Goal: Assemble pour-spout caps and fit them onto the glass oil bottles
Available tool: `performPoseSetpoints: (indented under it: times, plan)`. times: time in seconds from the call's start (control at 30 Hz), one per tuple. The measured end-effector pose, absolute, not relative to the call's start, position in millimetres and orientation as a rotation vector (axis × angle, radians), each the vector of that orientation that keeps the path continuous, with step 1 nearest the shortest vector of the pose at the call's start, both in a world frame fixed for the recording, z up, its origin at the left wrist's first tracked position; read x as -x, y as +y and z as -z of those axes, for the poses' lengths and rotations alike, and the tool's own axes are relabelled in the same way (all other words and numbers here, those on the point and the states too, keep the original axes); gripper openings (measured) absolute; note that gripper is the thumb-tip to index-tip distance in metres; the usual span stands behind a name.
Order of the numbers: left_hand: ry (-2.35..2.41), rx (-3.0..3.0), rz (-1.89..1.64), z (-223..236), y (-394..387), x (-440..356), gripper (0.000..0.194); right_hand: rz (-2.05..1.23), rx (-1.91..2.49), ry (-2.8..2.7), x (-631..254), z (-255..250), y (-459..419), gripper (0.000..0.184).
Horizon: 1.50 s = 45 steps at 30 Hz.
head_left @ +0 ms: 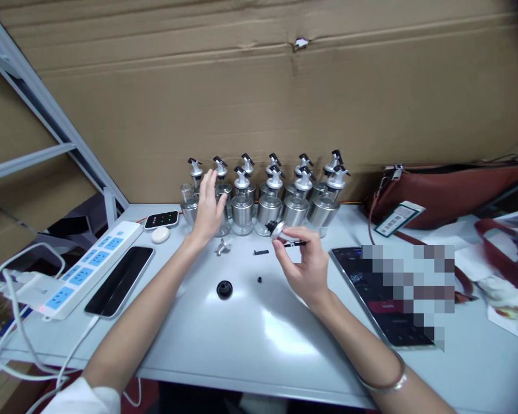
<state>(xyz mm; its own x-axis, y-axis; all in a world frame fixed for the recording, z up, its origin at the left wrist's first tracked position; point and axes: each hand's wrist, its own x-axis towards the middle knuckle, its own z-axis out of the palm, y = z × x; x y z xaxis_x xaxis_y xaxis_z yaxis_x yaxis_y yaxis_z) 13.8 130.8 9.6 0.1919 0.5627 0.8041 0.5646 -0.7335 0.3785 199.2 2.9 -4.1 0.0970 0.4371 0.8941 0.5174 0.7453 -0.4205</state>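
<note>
My left hand (209,208) is raised with its fingers stretched out, in front of the left end of two rows of glass-and-metal bottles (242,214). Whether it touches a bottle there I cannot tell. Between thumb and fingertips, my right hand (305,261) pinches a silver bottle stopper (277,229) with a black ribbed plug pointing left. Loose on the table lie a silver spout piece (223,248), a black round ribbed plug (224,289), a small black bit (259,280) and a thin black strip (261,252). Most bottles carry silver pourer tops with black levers.
On the left are a white power strip (92,267) with cables, a phone (120,282), a small display device (161,220) and a round white case (160,234). A tablet (371,299) and a brown bag (449,192) lie right. Cardboard (242,103) stands behind.
</note>
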Motion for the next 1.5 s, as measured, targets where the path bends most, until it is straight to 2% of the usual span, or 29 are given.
performPoseSetpoints:
  times: [0.1,0.23,0.4,0.53,0.7,0.93,1.13,1.33,1.5]
  plan:
    - [-1.121,2.411,1.595,-8.2,103.6,-8.7,0.054,0.094,0.817,-1.552,-199.7,2.8,1.1,0.023]
    - [-1.061,2.375,1.670,4.6,58.7,0.6,0.052,0.118,0.849,-1.591,-199.8,3.4,0.0,0.022]
    - [-0.804,2.744,1.232,18.5,26.0,0.2,0.059,0.068,0.814,-1.832,-197.0,6.6,0.2,0.014]
    - [-0.704,2.829,1.076,20.0,20.7,-5.1,0.055,-0.054,0.808,-1.996,-193.0,8.7,-1.4,0.009]
    - [-0.857,2.843,0.967,21.4,21.1,-4.1,0.048,-0.137,0.913,-2.180,-190.9,10.4,-2.0,0.026]
    - [-0.968,2.890,0.979,20.7,19.1,-4.8,0.036,0.050,0.941,-2.089,-195.8,14.3,3.7,0.035]
    - [-0.937,2.905,1.073,23.0,18.2,-8.1,0.021,0.007,0.889,-2.143,-195.8,7.7,0.9,0.029]
    - [-1.086,2.893,1.157,27.2,20.7,-6.7,0.015,0.082,0.893,-2.155,-195.2,10.2,1.1,0.036]
    - [-1.090,2.955,1.143,20.4,14.9,-9.5,0.012,0.260,0.861,-2.111,-193.6,14.1,2.3,0.021]
